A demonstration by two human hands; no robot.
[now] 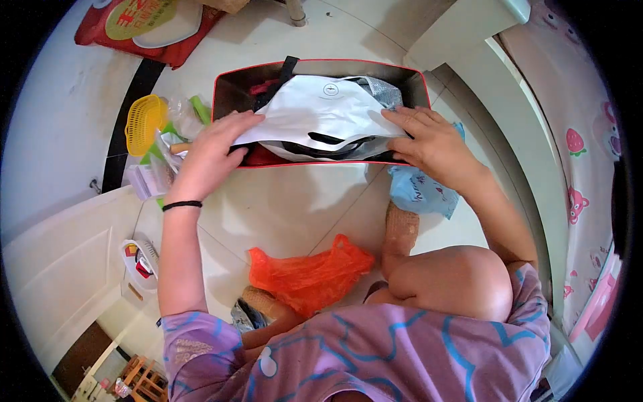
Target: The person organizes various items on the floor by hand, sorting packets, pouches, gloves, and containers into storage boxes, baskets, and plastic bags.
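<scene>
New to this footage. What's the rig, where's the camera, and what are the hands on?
There's no machine: this is a person working with two bare hands. The one picture comes from a camera worn on their head, looking forward and down, so the forearms reach away from you up the frame.

The left hand (dark band on the wrist) and right hand are at opposite ends of a white bag. Each seems to grip its end between fingers and thumb. The bag sits in an open box with a red rim, on the tiled floor.

Around it: an orange plastic bag nearer the person, a light-blue bag by the right forearm, and a yellow basket left of the box.
</scene>
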